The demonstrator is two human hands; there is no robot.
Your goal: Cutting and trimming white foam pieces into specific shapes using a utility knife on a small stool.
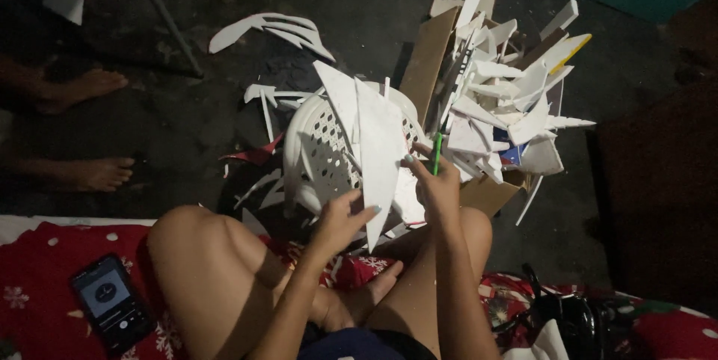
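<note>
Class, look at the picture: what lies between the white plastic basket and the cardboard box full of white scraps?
In the head view, a brown cardboard flap stands between the basket and the box.

A dim home room is seen: a bed's red snowflake blanket [45, 255], a phone [111, 302] lying on it, bare concrete floor [359, 1], white plastic chair [321, 151], foam-board offcuts heaped in a cardboard box [430, 61].

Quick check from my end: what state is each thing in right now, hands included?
Left hand: gripping the white pointed foam sheet.
Right hand: closed on the thin green pen-like tool.
White perforated plastic basket: tipped.
Brown cardboard box: open, full of offcuts.
Black smartphone: screen lit.
</note>
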